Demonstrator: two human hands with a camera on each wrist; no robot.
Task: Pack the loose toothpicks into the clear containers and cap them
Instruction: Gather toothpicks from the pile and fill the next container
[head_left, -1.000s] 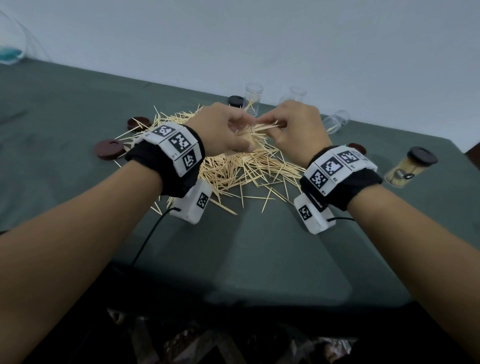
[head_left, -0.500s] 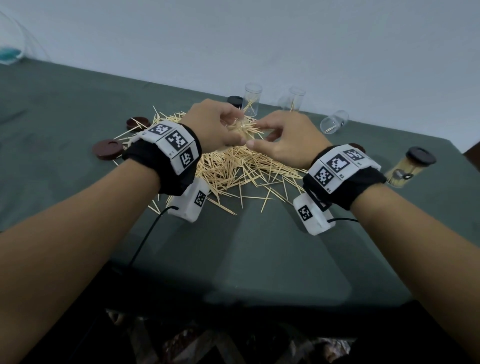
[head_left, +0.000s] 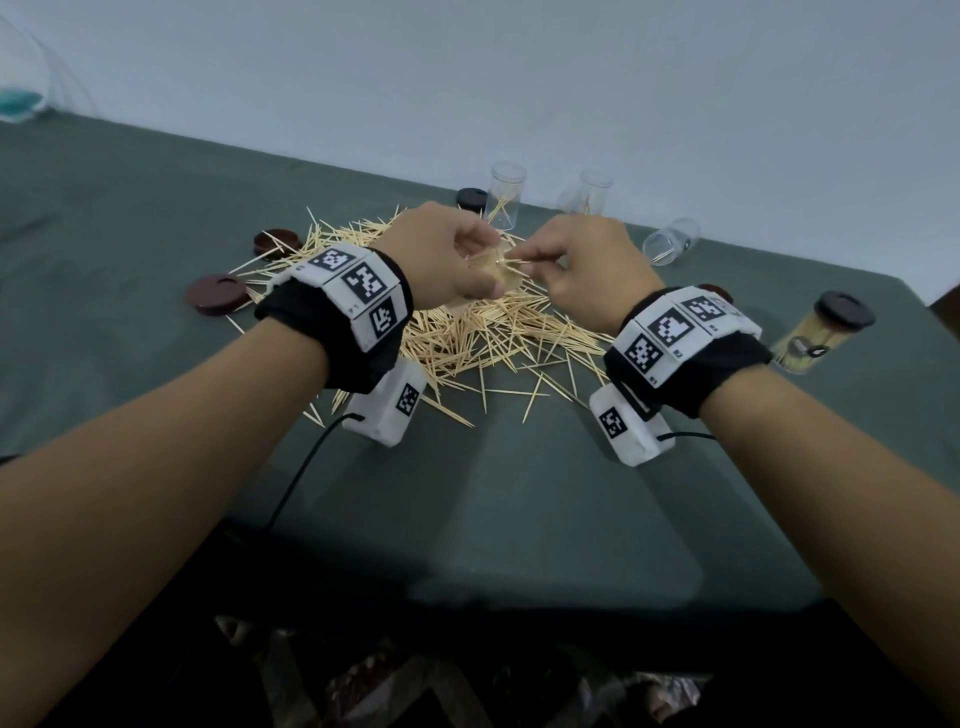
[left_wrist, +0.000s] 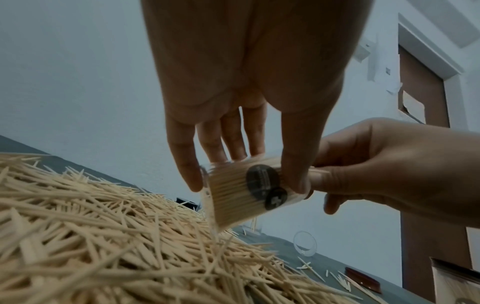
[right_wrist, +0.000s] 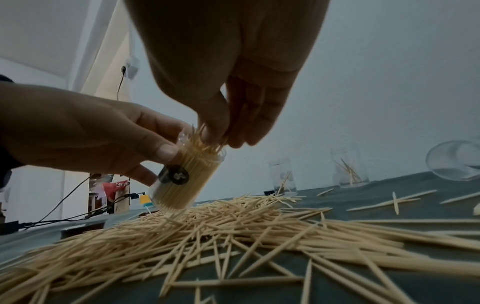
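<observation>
At the centre of the head view, the left hand (head_left: 447, 254) curls its fingers and thumb round a clear container (right_wrist: 187, 176) already crammed with toothpicks, tilted just above the pile. The right hand (head_left: 582, 270) pinches a few toothpicks (right_wrist: 207, 133) at the container's open mouth, fingers bunched and pointing down, seemingly feeding them in. Both wrists hover above the table (head_left: 519, 519).

Below the hands, a large loose pile (head_left: 483, 338) still sprawls across the green cloth, so most of the work looks undone. At the right edge of the frame stands one full, capped container (head_left: 815, 338). Near the top centre, two upright containers (head_left: 505, 195) hold only a few sticks, and a third lies on its side (head_left: 670, 241). Dark caps (head_left: 215, 293) wait at the left of the pile.
</observation>
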